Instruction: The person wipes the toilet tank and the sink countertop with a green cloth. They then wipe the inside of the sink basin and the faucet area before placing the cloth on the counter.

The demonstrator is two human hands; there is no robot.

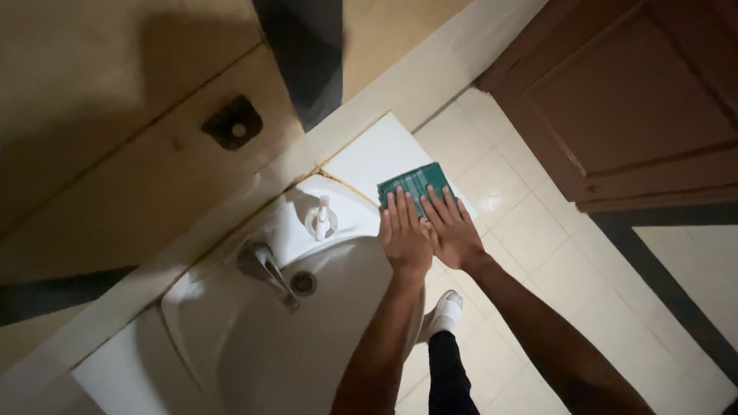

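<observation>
Both hands are flat on a green scrub pad [415, 187] that's lying on the white counter [369, 154] right next to the washbasin [254, 346], on the side nearest the brown door [630, 100]. The left hand [403, 234] and right hand [452, 229] sit side by side, touching each other along the thumbs, fingers stretched out straight and pressed down on the near edge of the pad. Nobody's really gripping anything here: the palms are open, fingers spread a little, just pushing on top of it. Only the far half of the pad peeks out past the fingertips; the rest is under the hands.

The basin is a white ceramic one set into the counter, with a chrome tap [265, 269] leaning over the bowl and the drain hole [303, 283] just beside the spout. There's a small white knob-looking fitting [321, 221] on the basin's back ledge, near the left hand but not touching it. Can't tell exactly what it is, lighting's pretty dim.

Up on the beige wall there's a dark square plate [232, 121] with a pale round bit in the middle. Down below, between the two forearms, you can see a dark trouser leg [446, 369] and a white shoe [446, 311] on the pale tiled floor [538, 253]. The light falls mostly on the basin and the counter, while the wall and the corners are in shadow.
</observation>
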